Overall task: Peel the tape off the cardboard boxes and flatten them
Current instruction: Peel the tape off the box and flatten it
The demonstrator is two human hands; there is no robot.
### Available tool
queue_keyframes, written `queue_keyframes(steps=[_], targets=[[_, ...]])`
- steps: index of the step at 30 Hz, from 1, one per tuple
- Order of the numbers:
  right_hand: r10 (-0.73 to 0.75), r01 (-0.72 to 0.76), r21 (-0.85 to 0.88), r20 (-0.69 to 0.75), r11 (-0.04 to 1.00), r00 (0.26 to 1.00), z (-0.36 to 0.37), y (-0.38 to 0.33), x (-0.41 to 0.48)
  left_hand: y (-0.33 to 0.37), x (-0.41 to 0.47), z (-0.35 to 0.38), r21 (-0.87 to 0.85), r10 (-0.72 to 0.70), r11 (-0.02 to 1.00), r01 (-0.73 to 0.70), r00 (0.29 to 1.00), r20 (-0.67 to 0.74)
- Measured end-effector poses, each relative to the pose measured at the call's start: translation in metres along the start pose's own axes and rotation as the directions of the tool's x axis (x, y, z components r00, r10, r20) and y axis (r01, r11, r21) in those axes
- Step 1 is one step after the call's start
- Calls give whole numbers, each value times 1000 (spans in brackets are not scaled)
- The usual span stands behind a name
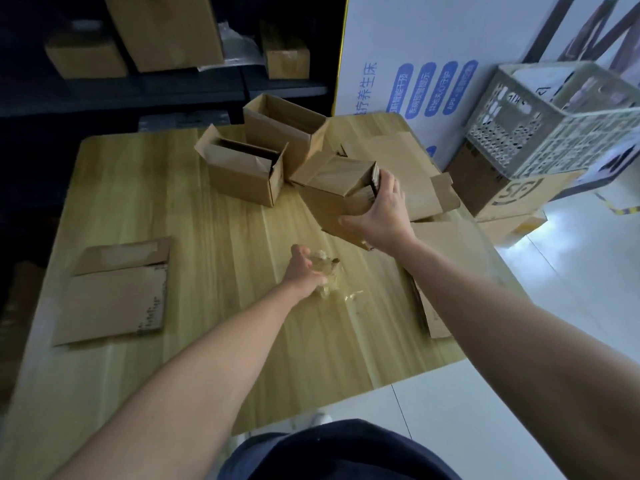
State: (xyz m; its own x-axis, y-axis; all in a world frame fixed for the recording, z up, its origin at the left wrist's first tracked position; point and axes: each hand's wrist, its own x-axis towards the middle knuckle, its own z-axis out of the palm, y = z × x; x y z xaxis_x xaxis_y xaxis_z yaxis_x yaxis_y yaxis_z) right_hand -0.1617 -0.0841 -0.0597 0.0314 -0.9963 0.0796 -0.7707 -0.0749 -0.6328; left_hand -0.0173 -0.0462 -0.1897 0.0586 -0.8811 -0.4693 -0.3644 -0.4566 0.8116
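Right hand (381, 209) clamps the cardboard box (332, 199) by its end, left hand (304, 268) clutches the peeled tape wad (329, 273) just this side of that grip, so best drop it and flatten with 2 hands.

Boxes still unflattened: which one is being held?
The tilted box, gripped by the right hand. The left box and back box sit open and upright, untouched.

Crate (554, 133): running off the right edge.
Left hand (304, 270): fingers disappearing into perhaps crumpled tape (330, 270).
Right hand (381, 209): fingertips hiding behind box (332, 199).
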Motion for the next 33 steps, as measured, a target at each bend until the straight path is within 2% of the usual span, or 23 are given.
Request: queue_keyframes(steps=[2,3,5,7,10,12,14,18,20,23,25,29,33], targets=[[-35,35,12,17,999,999,9,-13,-2,-5,-3,-13,-76,-42,996,38,998,-54],[-54,54,19,31,998,998,13,-19,-3,-5,-6,-21,-176,-68,983,55,995,-74],[-95,93,27,79,995,992,22,-31,-5,-2,-10,-42,-464,-155,883,72,978,-143],[-139,137,25,156,990,978,32,-44,-8,1,-14,-73,-661,-272,750,5,914,-302],[-188,188,26,275,982,943,57,-64,-12,1,-24,-126,-759,-374,638,-132,808,-455],[-152,147,42,345,988,926,77,-77,-17,-2,-37,-154,-795,-360,593,-128,841,-404],[-119,118,28,420,993,900,96,-86,-23,-10,-49,-177,-828,-351,557,-66,885,-307],[-70,64,30,577,997,814,125,-95,-35,-35,-63,-203,-765,-410,632,123,891,-195],[-59,-40,135,655,990,753,129,-97,-38,-46,-62,-209,-762,-418,631,144,891,-177],[-31,-271,298,723,916,690,124,-103,-40,-52,-65,-218,-757,-412,642,121,887,-207],[18,-338,307,716,890,698,121,-109,-36,-54,-65,-225,-740,-398,662,114,891,-219],[128,-369,261,638,892,759,121,-118,-24,-49,-66,-234,-707,-352,700,106,912,-211],[172,-325,163,590,932,789,117,-129,-19,-43,-67,-234,-637,-278,763,108,945,-172]])
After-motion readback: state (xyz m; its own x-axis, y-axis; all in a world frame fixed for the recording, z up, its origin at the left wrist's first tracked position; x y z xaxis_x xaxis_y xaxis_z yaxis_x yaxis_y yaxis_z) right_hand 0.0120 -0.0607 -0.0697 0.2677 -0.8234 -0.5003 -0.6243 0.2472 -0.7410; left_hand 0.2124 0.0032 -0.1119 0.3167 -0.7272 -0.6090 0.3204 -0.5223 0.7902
